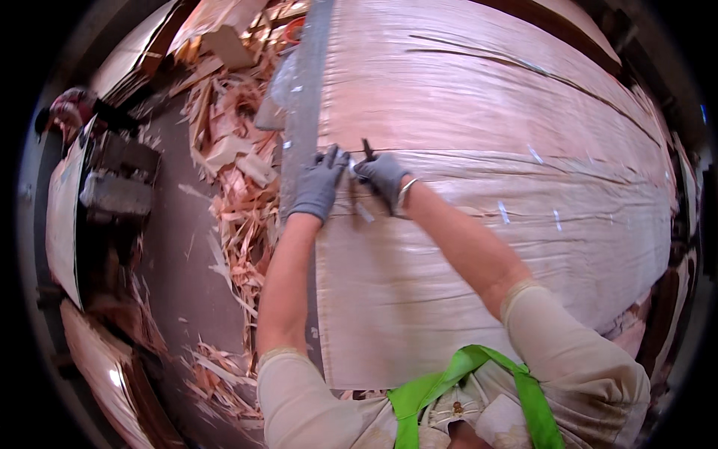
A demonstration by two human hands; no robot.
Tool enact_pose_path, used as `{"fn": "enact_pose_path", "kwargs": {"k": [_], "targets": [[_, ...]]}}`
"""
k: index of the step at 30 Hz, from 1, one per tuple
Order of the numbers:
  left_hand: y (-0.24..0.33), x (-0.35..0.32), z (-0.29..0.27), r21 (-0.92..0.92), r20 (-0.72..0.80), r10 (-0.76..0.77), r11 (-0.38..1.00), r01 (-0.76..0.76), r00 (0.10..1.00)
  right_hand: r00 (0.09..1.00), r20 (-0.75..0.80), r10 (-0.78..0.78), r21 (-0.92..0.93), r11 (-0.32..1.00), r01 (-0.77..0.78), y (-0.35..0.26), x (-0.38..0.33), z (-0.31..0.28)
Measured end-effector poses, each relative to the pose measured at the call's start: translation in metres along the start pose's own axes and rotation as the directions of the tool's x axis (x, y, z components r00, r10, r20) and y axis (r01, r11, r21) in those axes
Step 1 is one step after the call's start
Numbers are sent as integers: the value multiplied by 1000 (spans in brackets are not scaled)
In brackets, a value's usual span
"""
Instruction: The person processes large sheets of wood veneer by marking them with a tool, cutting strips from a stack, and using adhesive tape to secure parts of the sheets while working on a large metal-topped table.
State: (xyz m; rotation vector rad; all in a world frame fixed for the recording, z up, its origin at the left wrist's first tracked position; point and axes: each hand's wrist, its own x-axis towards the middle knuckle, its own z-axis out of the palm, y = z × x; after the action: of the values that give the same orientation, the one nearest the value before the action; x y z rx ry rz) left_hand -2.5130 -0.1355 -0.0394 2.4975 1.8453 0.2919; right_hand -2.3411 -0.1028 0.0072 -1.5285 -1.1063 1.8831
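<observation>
A large pale pinkish wood veneer sheet lies before me, wrinkled, with dark splits and small whitish tape strips on it. My left hand, in a grey glove, lies on the sheet's left margin with its fingers stretched out. Just to its right, my right hand, also gloved, is closed around a slim dark-handled tool; its working end cannot be made out. A small whitish piece shows between the two hands, blurred. A seam between veneer pieces runs rightward from there.
Along the sheet's left side runs a grey metal edge. Torn veneer scraps heap on the floor beyond it. Farther left a person bends over near a dark machine or bench. Stacked sheets stand at the lower left.
</observation>
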Motion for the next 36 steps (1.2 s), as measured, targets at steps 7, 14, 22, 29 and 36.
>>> {"fn": "enact_pose_path", "kwargs": {"k": [7,14,22,29,36], "targets": [[17,13,-33,136,110,-19,991,4,994,998,47,39,263,964,-50,23,-54,12],[108,70,-26,-119,-147,145,979,-163,978,962,-249,-115,-198,978,66,-5,-36,-179],[192,101,17,19,-76,347,938,-347,935,969,-247,-11,-150,988,-27,15,-31,-223],[195,104,23,19,-21,270,963,-269,963,818,-416,-397,-661,750,28,39,-41,-158],[192,99,14,104,36,234,966,-237,972,898,-265,-350,-357,901,246,62,-123,-194]]}}
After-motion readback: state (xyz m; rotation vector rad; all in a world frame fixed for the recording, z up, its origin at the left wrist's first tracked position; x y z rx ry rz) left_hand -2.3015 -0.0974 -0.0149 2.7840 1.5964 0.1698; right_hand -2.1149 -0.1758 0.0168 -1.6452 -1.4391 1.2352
